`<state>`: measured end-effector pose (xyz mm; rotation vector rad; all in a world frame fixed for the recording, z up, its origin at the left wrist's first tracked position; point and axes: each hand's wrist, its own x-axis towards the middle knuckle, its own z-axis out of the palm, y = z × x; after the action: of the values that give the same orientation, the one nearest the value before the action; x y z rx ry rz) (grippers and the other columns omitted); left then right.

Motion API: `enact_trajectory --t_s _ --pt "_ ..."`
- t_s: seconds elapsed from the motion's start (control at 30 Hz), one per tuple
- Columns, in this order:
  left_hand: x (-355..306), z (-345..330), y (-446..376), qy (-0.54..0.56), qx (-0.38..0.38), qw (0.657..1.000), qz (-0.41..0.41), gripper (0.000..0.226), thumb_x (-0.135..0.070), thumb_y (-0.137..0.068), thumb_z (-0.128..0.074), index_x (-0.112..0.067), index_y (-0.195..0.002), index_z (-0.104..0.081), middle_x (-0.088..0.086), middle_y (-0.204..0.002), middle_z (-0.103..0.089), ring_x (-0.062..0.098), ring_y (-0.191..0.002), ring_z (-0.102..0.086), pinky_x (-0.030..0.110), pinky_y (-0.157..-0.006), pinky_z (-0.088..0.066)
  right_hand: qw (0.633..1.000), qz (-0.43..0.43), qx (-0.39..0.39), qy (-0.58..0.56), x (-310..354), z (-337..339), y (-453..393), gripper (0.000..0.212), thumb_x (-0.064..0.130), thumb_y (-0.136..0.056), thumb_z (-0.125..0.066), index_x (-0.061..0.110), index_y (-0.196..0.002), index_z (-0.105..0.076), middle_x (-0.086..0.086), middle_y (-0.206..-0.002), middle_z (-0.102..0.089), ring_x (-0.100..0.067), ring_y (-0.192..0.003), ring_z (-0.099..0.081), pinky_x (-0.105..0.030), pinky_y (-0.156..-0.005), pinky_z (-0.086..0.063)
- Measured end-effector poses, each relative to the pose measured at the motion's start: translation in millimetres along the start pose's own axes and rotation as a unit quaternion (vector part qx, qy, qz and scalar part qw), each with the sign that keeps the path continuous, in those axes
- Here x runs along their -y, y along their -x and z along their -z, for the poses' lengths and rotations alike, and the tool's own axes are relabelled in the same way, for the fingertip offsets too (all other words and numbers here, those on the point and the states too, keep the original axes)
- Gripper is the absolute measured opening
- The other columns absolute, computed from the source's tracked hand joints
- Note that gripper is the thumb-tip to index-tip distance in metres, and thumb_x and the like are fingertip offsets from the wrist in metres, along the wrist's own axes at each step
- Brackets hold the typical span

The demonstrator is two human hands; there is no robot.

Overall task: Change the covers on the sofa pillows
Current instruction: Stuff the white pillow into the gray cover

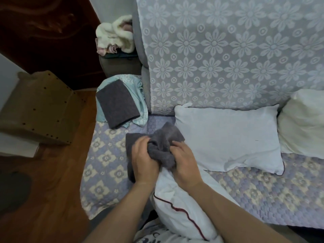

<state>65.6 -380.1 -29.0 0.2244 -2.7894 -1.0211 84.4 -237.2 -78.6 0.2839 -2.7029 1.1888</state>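
Left hand (142, 159): fingers curled tight round bunched grey cover (158, 146), gripping its left side.
Right hand (184, 161): fingers curled too, gripping same cover on its right side, close beside left hand.
Grey cover: scrunched btwn both hands, over top end of white pillow (178, 206); loose edge hangs down left of left hand, a corner sticks up behind hands.
White pillow: in front of person, dark red piping along edge, top end under the bunched cover, lower end near bottom of view.
2nd pillow (226, 137): bare, pale, lying flat on seat against sofa back, just right of hands.
3rd pillow (305, 121): cream, at far right, touching 2nd pillow.
Folded grey cover (117, 103): on light-blue cloth (140, 109) at left end of seat, apart from hands.
Sofa (228, 50): back draped w/ pale flower-pattern lace; seat has quilted flower throw.
Fluffy cream bundle (114, 34): on sofa arm, top left.
Cardboard box (38, 106): on wood floor, left of sofa.
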Motion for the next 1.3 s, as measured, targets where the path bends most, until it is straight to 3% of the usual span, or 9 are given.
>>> enact_trajectory --t_s 0.13,0.3,0.4,0.53,0.7,0.83,0.97,1.13,1.3 --pt "-5 5 43 0.113 0.061 0.992 0.016 0.038 -0.004 -0.081 -0.072 -0.033 -0.102 -0.060 -0.019 -0.088 -0.064 -0.001 -0.082 -0.062 0.022 -0.067 -0.047 0.993 -0.056 0.084 0.055 -3 1 -7 0.019 0.026 -0.083 -0.061 0.021 -0.077 -0.044 0.003 -0.073 -0.050 -0.018 -0.069 -0.051 -0.028 -0.066 -0.033" --pt "0 8 44 -0.066 0.190 0.979 -0.037 0.027 -0.033 -0.087 -0.067 -0.030 -0.107 -0.049 -0.007 -0.082 -0.067 0.016 -0.072 -0.063 0.032 -0.059 -0.045 0.980 -0.196 -0.022 0.027 -6 10 -3 0.027 0.010 -0.082 -0.067 0.012 -0.107 -0.057 -0.002 -0.091 -0.055 -0.019 -0.082 -0.050 -0.035 -0.070 -0.042" --pt "-3 3 19 -0.111 0.103 0.988 0.042 0.035 -0.015 -0.092 -0.057 -0.024 -0.125 -0.054 0.002 -0.098 -0.067 0.030 -0.087 -0.065 0.038 -0.069 -0.050 0.996 -0.076 -0.030 0.022 2 8 -3 0.039 0.004 -0.077 -0.060 0.007 -0.116 -0.066 -0.006 -0.099 -0.056 -0.022 -0.092 -0.051 -0.034 -0.079 -0.045" --pt "-9 1 -1 0.122 -0.034 0.986 0.107 0.016 -0.010 -0.088 -0.056 -0.018 -0.099 -0.064 -0.011 -0.090 -0.058 0.018 -0.086 -0.060 0.030 -0.074 -0.048 0.996 0.001 0.077 -0.052 10 6 -6 0.029 0.014 -0.082 -0.049 0.006 -0.104 -0.065 -0.009 -0.104 -0.065 -0.024 -0.098 -0.058 -0.035 -0.090 -0.046" --pt "-15 3 31 0.095 0.027 0.995 0.027 0.028 -0.004 -0.085 -0.063 -0.029 -0.096 -0.057 -0.016 -0.085 -0.060 0.001 -0.078 -0.056 0.020 -0.065 -0.043 0.990 -0.013 0.124 0.057 7 11 -15 0.026 0.036 -0.083 -0.061 0.019 -0.103 -0.058 0.003 -0.087 -0.064 -0.017 -0.079 -0.061 -0.026 -0.071 -0.041" --pt "-2 0 40 -0.045 0.085 0.993 -0.069 0.012 -0.015 -0.087 -0.050 -0.023 -0.095 -0.051 -0.004 -0.083 -0.060 0.022 -0.073 -0.059 0.042 -0.061 -0.049 0.982 -0.188 0.011 -0.010 6 27 -6 0.023 0.035 -0.080 -0.058 0.020 -0.097 -0.054 0.004 -0.077 -0.063 -0.018 -0.070 -0.061 -0.034 -0.065 -0.048" --pt "5 2 3 -0.116 0.033 0.991 0.051 0.029 -0.010 -0.091 -0.056 -0.020 -0.117 -0.053 0.005 -0.102 -0.064 0.032 -0.088 -0.064 0.042 -0.066 -0.050 0.998 -0.052 0.032 0.019 19 12 -5 0.042 0.022 -0.077 -0.061 0.021 -0.119 -0.069 -0.001 -0.089 -0.072 -0.024 -0.075 -0.067 -0.034 -0.064 -0.056" --pt "-7 -1 2 0.067 -0.038 0.994 0.077 0.047 -0.004 -0.091 -0.059 -0.019 -0.135 -0.056 -0.005 -0.122 -0.057 0.014 -0.109 -0.057 0.028 -0.091 -0.047 0.997 0.038 0.060 -0.003 19 7 -17 0.018 0.011 -0.078 -0.070 0.022 -0.079 -0.056 0.001 -0.073 -0.055 -0.020 -0.064 -0.052 -0.035 -0.058 -0.047" --pt "-6 -3 22 0.091 0.030 0.994 0.043 0.029 0.003 -0.081 -0.067 -0.017 -0.101 -0.060 -0.006 -0.087 -0.063 0.020 -0.079 -0.060 0.026 -0.064 -0.037 0.999 0.027 0.015 -0.006 6 21 -14 0.028 0.026 -0.085 -0.065 0.001 -0.097 -0.070 -0.010 -0.116 -0.063 -0.017 -0.109 -0.054 -0.018 -0.096 -0.042"
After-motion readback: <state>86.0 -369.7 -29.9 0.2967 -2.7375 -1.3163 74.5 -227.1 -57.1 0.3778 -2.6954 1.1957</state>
